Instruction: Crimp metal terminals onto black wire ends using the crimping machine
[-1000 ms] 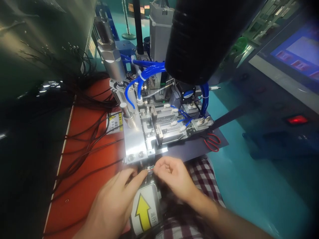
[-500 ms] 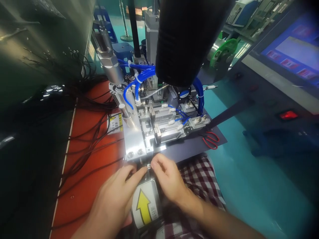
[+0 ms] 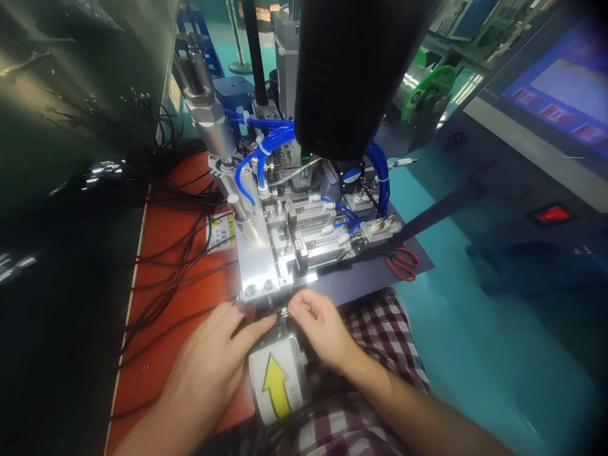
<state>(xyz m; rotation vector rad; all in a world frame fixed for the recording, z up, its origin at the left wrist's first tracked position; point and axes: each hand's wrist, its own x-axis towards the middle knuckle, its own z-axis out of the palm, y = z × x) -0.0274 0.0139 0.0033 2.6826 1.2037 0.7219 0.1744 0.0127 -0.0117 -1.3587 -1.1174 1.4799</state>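
Observation:
At the front edge of a bench machine (image 3: 259, 272), my two hands work close together. My right hand (image 3: 320, 323) is closed in a pinch, thumb against index finger, beside a small shiny metal piece (image 3: 284, 312). What lies between its fingertips is too small to make out. My left hand (image 3: 221, 339) has its fingers curled at the plate's lower edge and its thumb reaching towards the same piece; anything it grips is hidden. Just below sits a white cover (image 3: 263, 380) with a yellow arrow (image 3: 275, 386).
Dark cables (image 3: 175, 272) run across the orange mat (image 3: 190, 266) on the left. Red-handled cutters (image 3: 403, 263) lie on the dark base plate (image 3: 370, 278). A black cylinder (image 3: 351, 76) hangs above the machine among blue air tubes (image 3: 280, 136). A control panel (image 3: 532, 171) stands right.
My left hand has shifted slightly left and up, its thumb a little farther from my right fingertips. My right hand keeps its pinch. The view has moved slightly.

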